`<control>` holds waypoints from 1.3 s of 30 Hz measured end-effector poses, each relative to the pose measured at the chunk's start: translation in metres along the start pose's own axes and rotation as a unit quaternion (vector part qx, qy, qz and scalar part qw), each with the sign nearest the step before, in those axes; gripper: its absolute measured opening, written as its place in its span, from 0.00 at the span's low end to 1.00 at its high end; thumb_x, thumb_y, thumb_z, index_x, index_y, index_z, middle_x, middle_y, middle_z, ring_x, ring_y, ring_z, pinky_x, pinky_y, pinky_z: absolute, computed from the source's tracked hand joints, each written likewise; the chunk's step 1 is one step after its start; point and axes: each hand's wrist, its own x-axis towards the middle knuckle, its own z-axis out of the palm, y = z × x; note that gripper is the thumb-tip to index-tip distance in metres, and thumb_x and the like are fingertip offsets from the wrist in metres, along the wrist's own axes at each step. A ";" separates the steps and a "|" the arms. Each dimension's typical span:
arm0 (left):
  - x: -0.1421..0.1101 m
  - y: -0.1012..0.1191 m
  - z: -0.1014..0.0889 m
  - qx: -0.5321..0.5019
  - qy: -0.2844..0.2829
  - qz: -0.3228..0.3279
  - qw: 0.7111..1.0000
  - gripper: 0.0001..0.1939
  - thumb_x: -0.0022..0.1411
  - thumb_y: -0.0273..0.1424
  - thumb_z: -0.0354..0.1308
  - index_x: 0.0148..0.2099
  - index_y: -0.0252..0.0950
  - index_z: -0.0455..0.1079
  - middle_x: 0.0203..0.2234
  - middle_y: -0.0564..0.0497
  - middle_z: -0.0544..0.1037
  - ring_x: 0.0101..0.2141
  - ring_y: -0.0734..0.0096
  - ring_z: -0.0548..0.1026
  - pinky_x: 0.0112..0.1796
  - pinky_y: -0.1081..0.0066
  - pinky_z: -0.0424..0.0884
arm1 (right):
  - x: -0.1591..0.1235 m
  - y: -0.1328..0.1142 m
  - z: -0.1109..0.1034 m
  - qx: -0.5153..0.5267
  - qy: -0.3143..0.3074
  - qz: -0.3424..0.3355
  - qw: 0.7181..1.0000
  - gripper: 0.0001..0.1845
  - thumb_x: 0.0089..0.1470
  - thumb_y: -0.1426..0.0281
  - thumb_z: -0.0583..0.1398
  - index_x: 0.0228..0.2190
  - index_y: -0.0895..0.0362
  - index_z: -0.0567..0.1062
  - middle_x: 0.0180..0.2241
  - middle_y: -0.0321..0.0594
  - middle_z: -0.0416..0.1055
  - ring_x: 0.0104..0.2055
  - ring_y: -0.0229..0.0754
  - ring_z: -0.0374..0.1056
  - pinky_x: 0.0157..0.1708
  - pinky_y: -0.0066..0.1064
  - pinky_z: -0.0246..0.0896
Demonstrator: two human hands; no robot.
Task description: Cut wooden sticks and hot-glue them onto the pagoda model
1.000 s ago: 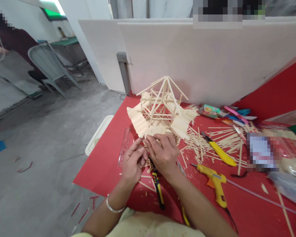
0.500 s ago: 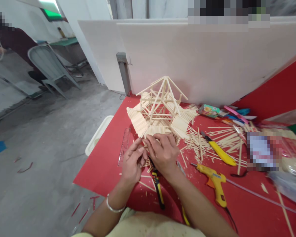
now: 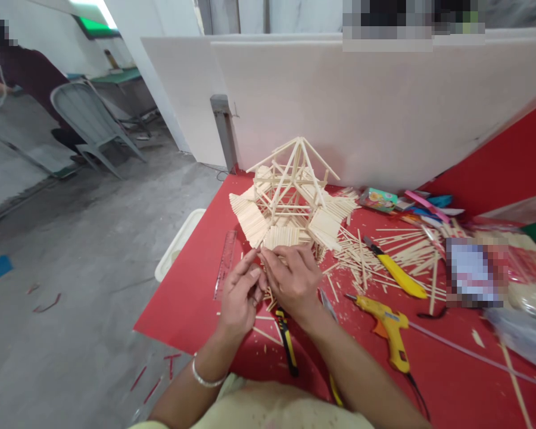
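A small house-like model of thin wooden sticks (image 3: 250,221) stands on the red tabletop (image 3: 178,310), with an open peaked frame above and slatted panels around it. At its near edge my left hand (image 3: 241,289) and my right hand (image 3: 292,277) meet, fingertips pinched close together. Whatever they pinch is too small or too hidden to make out. Below my right hand lie black-and-yellow pliers (image 3: 287,345). A clear ruler (image 3: 226,265) rests left of my left hand.
Right of my hands are a yellow glue gun (image 3: 390,328) with its cord, a yellow cutter knife (image 3: 399,275) and many loose sticks (image 3: 361,262). Packets and plastic bags (image 3: 527,333) crowd the right side. White boards (image 3: 339,107) stand behind. A person sits far left by a chair (image 3: 87,119).
My right hand has shifted very slightly, and the fingertips of both hands stay together at the model's near edge. The things on the table have not moved.
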 end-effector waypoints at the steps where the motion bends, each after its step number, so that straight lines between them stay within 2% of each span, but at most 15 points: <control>1: -0.003 0.001 0.000 -0.003 0.002 0.000 1.000 0.23 0.56 0.33 0.65 0.54 0.35 0.71 0.18 0.56 0.70 0.16 0.82 0.61 0.17 0.81 0.53 | 0.000 -0.002 -0.003 0.005 0.005 -0.010 1.000 0.15 0.57 0.72 0.63 0.47 0.53 0.77 0.37 0.42 0.76 0.41 0.41 0.68 0.43 0.34 0.64; 6: -0.023 0.010 -0.001 -0.045 -0.002 -0.022 0.999 0.11 0.55 0.34 0.67 0.40 0.34 0.76 0.16 0.58 0.66 0.15 0.85 0.59 0.15 0.82 0.53 | -0.011 -0.018 -0.025 0.039 0.025 -0.058 0.997 0.15 0.55 0.74 0.64 0.46 0.57 0.76 0.36 0.41 0.76 0.42 0.39 0.69 0.44 0.31 0.67; 10: -0.027 0.006 -0.004 -0.105 -0.091 -0.152 0.979 0.11 0.54 0.31 0.69 0.31 0.32 0.70 0.16 0.59 0.63 0.14 0.88 0.55 0.15 0.85 0.52 | -0.034 -0.021 -0.040 0.023 0.037 -0.020 0.999 0.17 0.53 0.74 0.66 0.46 0.55 0.77 0.37 0.38 0.77 0.41 0.38 0.69 0.44 0.30 0.68; 14: -0.025 -0.016 -0.002 -0.139 -0.156 -0.289 0.934 0.12 0.61 0.29 0.63 0.29 0.32 0.64 0.19 0.59 0.61 0.15 0.88 0.54 0.15 0.85 0.52 | -0.070 -0.012 -0.056 0.005 0.026 0.030 0.999 0.22 0.52 0.74 0.67 0.49 0.53 0.76 0.37 0.38 0.77 0.41 0.38 0.70 0.44 0.32 0.68; 16: -0.027 -0.028 0.002 -0.144 -0.179 -0.335 0.914 0.14 0.63 0.30 0.61 0.27 0.31 0.63 0.19 0.59 0.60 0.16 0.88 0.54 0.15 0.85 0.53 | -0.086 -0.009 -0.066 -0.008 0.024 0.060 0.998 0.25 0.51 0.75 0.67 0.51 0.51 0.75 0.38 0.38 0.77 0.41 0.40 0.69 0.44 0.33 0.68; 18: -0.032 -0.037 0.010 -0.139 -0.197 -0.356 0.903 0.14 0.63 0.29 0.61 0.28 0.31 0.63 0.19 0.59 0.59 0.16 0.88 0.54 0.15 0.86 0.53 | -0.098 -0.008 -0.077 -0.014 0.032 0.080 0.996 0.27 0.51 0.77 0.66 0.52 0.50 0.74 0.39 0.39 0.76 0.42 0.41 0.69 0.45 0.35 0.68; 22: -0.046 -0.044 0.028 -0.110 -0.203 -0.354 0.906 0.12 0.58 0.29 0.66 0.30 0.31 0.65 0.19 0.59 0.61 0.16 0.89 0.54 0.15 0.87 0.53 | -0.114 -0.009 -0.096 -0.017 0.019 0.094 0.995 0.28 0.52 0.77 0.65 0.54 0.49 0.73 0.40 0.40 0.76 0.43 0.42 0.69 0.46 0.36 0.66; 24: -0.053 -0.043 0.035 -0.094 -0.204 -0.342 0.913 0.14 0.56 0.30 0.69 0.30 0.31 0.65 0.19 0.59 0.60 0.16 0.89 0.54 0.16 0.87 0.53 | -0.127 -0.005 -0.105 -0.025 -0.008 0.107 0.994 0.26 0.53 0.75 0.64 0.53 0.49 0.73 0.41 0.41 0.75 0.43 0.42 0.70 0.46 0.36 0.65; 26: -0.057 -0.041 0.036 -0.086 -0.201 -0.319 0.922 0.14 0.54 0.30 0.70 0.31 0.31 0.66 0.20 0.59 0.62 0.17 0.88 0.56 0.16 0.87 0.53 | -0.146 0.005 -0.117 -0.062 -0.034 0.153 0.986 0.21 0.55 0.71 0.63 0.51 0.50 0.74 0.42 0.42 0.75 0.43 0.43 0.70 0.46 0.37 0.65; 27: -0.058 -0.040 0.035 -0.085 -0.198 -0.308 0.927 0.14 0.53 0.30 0.71 0.32 0.31 0.67 0.21 0.58 0.63 0.18 0.88 0.58 0.16 0.87 0.52 | -0.157 0.013 -0.124 -0.098 -0.045 0.196 0.975 0.19 0.56 0.69 0.62 0.50 0.51 0.74 0.42 0.44 0.75 0.44 0.44 0.70 0.45 0.37 0.64; 29: -0.056 -0.038 0.031 -0.087 -0.189 -0.281 0.937 0.14 0.53 0.30 0.71 0.34 0.32 0.67 0.22 0.57 0.65 0.20 0.87 0.60 0.16 0.87 0.52 | -0.180 0.032 -0.139 -0.176 -0.080 0.304 0.933 0.19 0.56 0.66 0.61 0.50 0.54 0.74 0.44 0.47 0.74 0.46 0.47 0.69 0.43 0.37 0.64; 32: -0.050 -0.034 0.024 -0.088 -0.165 -0.241 0.953 0.13 0.53 0.30 0.71 0.35 0.33 0.68 0.25 0.55 0.71 0.20 0.86 0.64 0.16 0.86 0.56 | -0.206 0.062 -0.157 -0.245 -0.208 0.450 0.833 0.21 0.54 0.60 0.59 0.47 0.56 0.75 0.41 0.49 0.74 0.43 0.50 0.70 0.38 0.37 0.62; 34: -0.046 -0.030 0.021 -0.089 -0.141 -0.214 0.962 0.14 0.52 0.29 0.72 0.35 0.33 0.69 0.26 0.54 0.73 0.21 0.85 0.66 0.17 0.86 0.59 | -0.214 0.077 -0.161 -0.232 -0.289 0.505 0.779 0.21 0.53 0.58 0.58 0.44 0.56 0.75 0.40 0.49 0.74 0.41 0.50 0.70 0.36 0.36 0.61; 36: -0.042 -0.023 0.019 -0.094 -0.121 -0.192 0.969 0.15 0.48 0.28 0.74 0.36 0.32 0.72 0.25 0.54 0.74 0.22 0.85 0.69 0.17 0.86 0.60 | -0.216 0.087 -0.161 -0.202 -0.314 0.530 0.761 0.21 0.53 0.57 0.56 0.44 0.57 0.74 0.39 0.49 0.74 0.40 0.50 0.71 0.35 0.36 0.60; 39: -0.036 -0.010 0.013 -0.099 -0.094 -0.156 0.978 0.18 0.44 0.27 0.75 0.38 0.31 0.75 0.25 0.52 0.76 0.23 0.83 0.72 0.18 0.86 0.63 | -0.210 0.087 -0.161 -0.112 -0.261 0.555 0.782 0.22 0.53 0.58 0.55 0.45 0.57 0.74 0.38 0.47 0.75 0.37 0.48 0.72 0.34 0.35 0.62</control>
